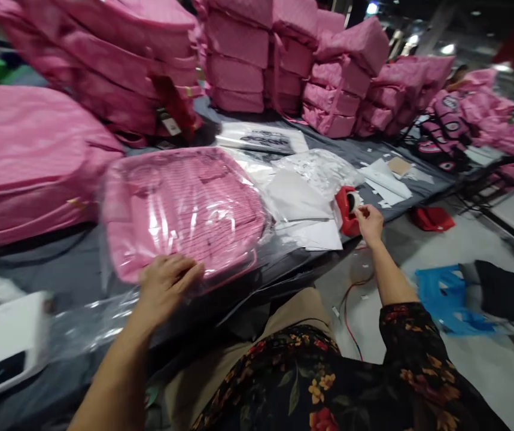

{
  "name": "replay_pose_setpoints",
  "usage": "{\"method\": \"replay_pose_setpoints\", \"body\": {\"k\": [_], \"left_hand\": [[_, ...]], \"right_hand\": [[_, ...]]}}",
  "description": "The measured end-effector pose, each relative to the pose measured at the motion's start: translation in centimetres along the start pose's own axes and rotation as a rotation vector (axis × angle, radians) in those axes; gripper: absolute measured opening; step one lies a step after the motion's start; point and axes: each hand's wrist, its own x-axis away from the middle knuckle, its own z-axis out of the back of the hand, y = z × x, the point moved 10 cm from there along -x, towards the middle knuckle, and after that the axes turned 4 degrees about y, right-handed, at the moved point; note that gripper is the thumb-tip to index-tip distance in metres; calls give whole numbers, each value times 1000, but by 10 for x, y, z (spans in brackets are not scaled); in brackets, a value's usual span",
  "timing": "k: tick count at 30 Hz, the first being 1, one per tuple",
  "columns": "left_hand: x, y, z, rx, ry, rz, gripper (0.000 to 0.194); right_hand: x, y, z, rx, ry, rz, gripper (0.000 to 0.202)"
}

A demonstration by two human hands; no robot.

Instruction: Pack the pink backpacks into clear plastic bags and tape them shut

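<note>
A pink backpack (189,203) lies in a clear plastic bag (124,185) on the dark-covered table (75,254). My left hand (171,275) rests on the near edge of the plastic, fingers loosely bent and apart, gripping nothing. At the table's front edge stands a red tape dispenser (345,212) with a roll of tape (352,202). My right hand (370,220) is at the dispenser, its thumb and forefinger pinched together beside the roll on the tape end. The strip itself is too small to see clearly.
Stacks of pink bags (239,60) line the table's back, and another pink bag (27,161) lies left. White sheets (301,197), loose plastic (319,167) and a printed plastic packet (261,137) lie mid-table. A white device (9,341) sits front left. A red cord (349,317) trails over the floor.
</note>
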Motion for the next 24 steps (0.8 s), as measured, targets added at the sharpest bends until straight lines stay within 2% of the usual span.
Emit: {"method": "replay_pose_setpoints", "body": {"k": [2,3,5,7,9,12,15,18,20,22,24], "left_hand": [[0,-5,1,13,13,-10,66],[-1,-8,2,23,26,-9,66],[-1,-10,3,42,39,-12,64],[-2,-9,4,49,45,-11,62],[-2,-6,6,62,37,6,62],[-1,4,5,115,-28,22,57],[-1,14,3,145,-92,32,49],[0,11,4,129,-68,88,46],[1,6,4,121,-37,129,45],[3,3,4,124,-15,153,43],[4,4,4,130,-12,151,41]], "right_hand": [[-17,35,26,57,25,-172,16],[-22,49,32,57,15,-249,16],[-25,70,31,34,-17,-343,23],[-23,81,22,3,-48,-387,35],[-18,86,11,-37,-73,-421,43],[-11,86,3,-95,-83,-461,43],[-11,84,1,-139,-63,-508,34],[-16,84,2,-136,-6,-567,21],[-19,74,10,-53,12,-495,15],[-20,52,22,89,24,-288,12],[-8,35,33,165,37,-120,12]]}}
